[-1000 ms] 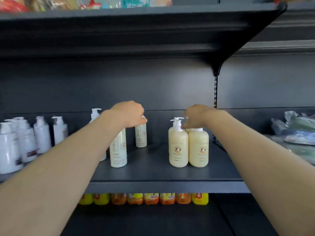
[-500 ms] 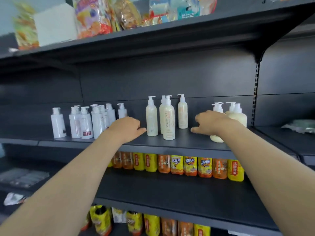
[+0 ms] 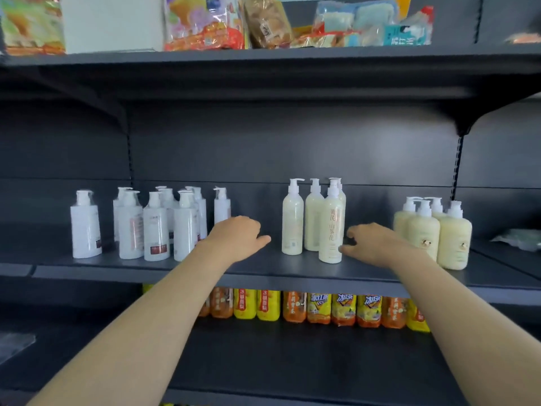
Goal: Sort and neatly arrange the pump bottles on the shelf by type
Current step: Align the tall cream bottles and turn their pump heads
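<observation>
Three groups of pump bottles stand on the dark shelf (image 3: 263, 268). Several white bottles (image 3: 155, 227) are clustered at the left. Tall slim cream bottles (image 3: 314, 221) stand in the middle, one with vertical lettering (image 3: 330, 230) in front. Squat cream bottles (image 3: 424, 230) are grouped at the right. My left hand (image 3: 237, 235) hovers between the white and slim groups, fingers relaxed, holding nothing. My right hand (image 3: 371, 240) is just right of the lettered bottle, its loosely curled fingers near the bottle's base and holding nothing.
Snack bags and bread packs (image 3: 222, 22) fill the top shelf. Yellow and orange drink bottles (image 3: 319, 306) line the shelf below. A wrapped pale package (image 3: 518, 238) lies on the neighbouring shelf at the right. A bracket (image 3: 459, 171) divides the bays.
The view has pulled back and widened. A second ago both hands held bottle pumps; now they have let go, and both hands hover empty beside the slim bottles.
</observation>
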Tool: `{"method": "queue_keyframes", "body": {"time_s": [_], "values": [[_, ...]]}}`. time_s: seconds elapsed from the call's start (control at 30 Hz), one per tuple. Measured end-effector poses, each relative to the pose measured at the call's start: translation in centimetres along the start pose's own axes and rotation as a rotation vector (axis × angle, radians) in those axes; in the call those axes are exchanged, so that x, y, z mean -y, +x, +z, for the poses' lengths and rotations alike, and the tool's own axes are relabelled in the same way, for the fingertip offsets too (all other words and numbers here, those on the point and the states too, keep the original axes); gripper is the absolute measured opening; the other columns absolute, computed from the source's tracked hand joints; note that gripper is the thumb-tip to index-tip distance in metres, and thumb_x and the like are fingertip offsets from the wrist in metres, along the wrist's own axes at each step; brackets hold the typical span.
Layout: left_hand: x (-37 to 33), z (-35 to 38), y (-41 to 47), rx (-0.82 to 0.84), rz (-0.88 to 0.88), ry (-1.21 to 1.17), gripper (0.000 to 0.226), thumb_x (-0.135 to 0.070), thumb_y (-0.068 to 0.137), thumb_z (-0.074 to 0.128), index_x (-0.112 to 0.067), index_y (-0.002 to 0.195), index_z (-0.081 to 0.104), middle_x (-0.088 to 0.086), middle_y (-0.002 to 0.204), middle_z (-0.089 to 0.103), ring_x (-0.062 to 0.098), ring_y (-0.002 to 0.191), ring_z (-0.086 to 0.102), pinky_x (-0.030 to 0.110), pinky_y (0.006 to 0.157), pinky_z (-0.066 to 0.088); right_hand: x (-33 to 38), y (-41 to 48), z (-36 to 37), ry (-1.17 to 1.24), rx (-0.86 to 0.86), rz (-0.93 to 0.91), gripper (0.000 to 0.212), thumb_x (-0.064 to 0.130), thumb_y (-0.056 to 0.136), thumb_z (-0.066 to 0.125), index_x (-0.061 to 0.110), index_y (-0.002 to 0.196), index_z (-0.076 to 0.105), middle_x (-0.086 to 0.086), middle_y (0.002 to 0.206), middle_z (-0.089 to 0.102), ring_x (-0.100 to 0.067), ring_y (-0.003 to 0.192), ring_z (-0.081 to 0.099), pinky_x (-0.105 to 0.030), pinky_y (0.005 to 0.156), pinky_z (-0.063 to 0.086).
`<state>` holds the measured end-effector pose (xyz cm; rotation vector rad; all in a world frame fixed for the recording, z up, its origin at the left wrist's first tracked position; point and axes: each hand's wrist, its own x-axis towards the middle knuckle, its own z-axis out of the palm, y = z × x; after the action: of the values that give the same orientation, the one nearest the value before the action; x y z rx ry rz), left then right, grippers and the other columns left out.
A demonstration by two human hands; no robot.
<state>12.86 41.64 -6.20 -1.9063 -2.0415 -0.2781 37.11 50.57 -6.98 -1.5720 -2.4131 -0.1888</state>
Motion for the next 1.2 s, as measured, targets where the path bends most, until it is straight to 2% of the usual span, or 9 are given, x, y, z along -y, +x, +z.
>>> {"method": "queue_keyframes", "body": {"time_s": [0.13, 0.27, 0.47, 0.53, 0.67, 0.87, 0.93, 1.03, 1.2], "values": [[1.3, 2.3, 2.3, -0.013, 0.023, -0.117, 0.043, -0.043, 0.097, 0.034, -0.009, 0.096, 0.06, 0.006, 0.095, 0.06, 0.019, 0.081, 0.056, 0.032, 0.071, 0.047, 0.7, 1.2, 1.6, 0.093, -0.004, 0.081, 0.039, 0.039, 0.093, 0.049, 0.009, 0.117, 0.055, -0.005, 0.111, 0.062, -0.02, 0.089, 0.054, -0.028, 0.069, 0.041], [1.4, 5.6, 5.5, -0.017, 0.043, -0.218, 0.042, -0.043, 0.097, 0.034, -0.009, 0.098, 0.059, 0.004, 0.095, 0.058, 0.019, 0.083, 0.057, 0.033, 0.072, 0.048, 0.4, 3.6, 3.7, 0.227, 0.007, 0.154, 0.042, 0.035, 0.095, 0.051, 0.007, 0.125, 0.05, -0.007, 0.126, 0.059, -0.023, 0.111, 0.056, -0.028, 0.077, 0.041], [0.8, 10.4, 11.6, -0.054, -0.015, -0.461, 0.041, -0.044, 0.095, 0.039, -0.012, 0.113, 0.057, 0.003, 0.112, 0.059, 0.02, 0.098, 0.058, 0.036, 0.086, 0.05, -2.2, 9.5, 6.7, 0.549, -0.121, 0.262, 0.059, 0.04, 0.092, 0.055, -0.001, 0.132, 0.042, -0.01, 0.131, 0.054, -0.025, 0.12, 0.051, -0.028, 0.083, 0.038], [0.7, 11.7, 14.2, -0.073, -0.039, -0.554, 0.045, -0.046, 0.094, 0.041, -0.013, 0.123, 0.053, 0.002, 0.122, 0.056, 0.018, 0.107, 0.055, 0.032, 0.089, 0.047, -3.4, 11.5, 7.5, 0.733, -0.15, 0.217, 0.06, 0.041, 0.089, 0.059, 0.004, 0.133, 0.045, -0.001, 0.131, 0.057, -0.017, 0.117, 0.056, -0.022, 0.081, 0.04], [0.4, 13.2, 18.6, -0.083, -0.072, -0.795, 0.059, -0.048, 0.091, 0.047, -0.016, 0.14, 0.037, 0.001, 0.14, 0.044, 0.016, 0.125, 0.046, 0.032, 0.102, 0.039, -4.5, 14.1, 8.3, 1.013, -0.17, 0.098, 0.032, 0.031, 0.087, 0.064, 0.02, 0.116, 0.057, 0.013, 0.106, 0.068, 0.001, 0.095, 0.064, -0.013, 0.072, 0.048], [0.3, 14.6, 21.8, 0.019, -0.063, -1.286, 0.05, -0.038, 0.091, 0.054, -0.022, 0.136, 0.041, -0.013, 0.129, 0.051, 0.005, 0.116, 0.05, 0.026, 0.098, 0.04, -4.6, 16.1, 9.8, 1.226, -0.207, 0.027, 0.027, 0.022, 0.083, 0.069, 0.018, 0.108, 0.062, 0.006, 0.102, 0.071, -0.004, 0.091, 0.069, -0.017, 0.07, 0.055], [0.4, 15.1, 22.4, 0.074, -0.06, -1.352, 0.045, -0.038, 0.09, 0.054, -0.023, 0.132, 0.046, -0.01, 0.128, 0.056, 0.008, 0.117, 0.053, 0.036, 0.105, 0.042, -4.6, 16.3, 10.2, 1.256, -0.249, 0.034, 0.027, 0.021, 0.08, 0.072, 0.019, 0.105, 0.063, 0.004, 0.1, 0.072, -0.009, 0.092, 0.069, -0.023, 0.075, 0.056], [0.5, 15.5, 22.6, 0.127, -0.05, -1.436, 0.027, -0.034, 0.092, 0.053, -0.029, 0.119, 0.052, -0.012, 0.118, 0.062, 0.007, 0.111, 0.058, 0.037, 0.103, 0.044, -4.3, 16.5, 10.7, 1.299, -0.299, 0.047, 0.026, 0.019, 0.077, 0.075, 0.023, 0.1, 0.063, 0.003, 0.098, 0.072, -0.014, 0.094, 0.069, -0.032, 0.08, 0.056], [1.2, 15.4, 22.0, 0.094, -0.057, -1.445, 0.035, -0.033, 0.088, 0.06, -0.025, 0.12, 0.051, -0.007, 0.12, 0.061, 0.012, 0.114, 0.057, 0.04, 0.105, 0.043, -3.4, 16.3, 11.1, 1.336, -0.345, 0.076, 0.029, 0.019, 0.075, 0.076, 0.027, 0.098, 0.06, 0.003, 0.099, 0.071, -0.015, 0.095, 0.068, -0.034, 0.081, 0.055]]}}
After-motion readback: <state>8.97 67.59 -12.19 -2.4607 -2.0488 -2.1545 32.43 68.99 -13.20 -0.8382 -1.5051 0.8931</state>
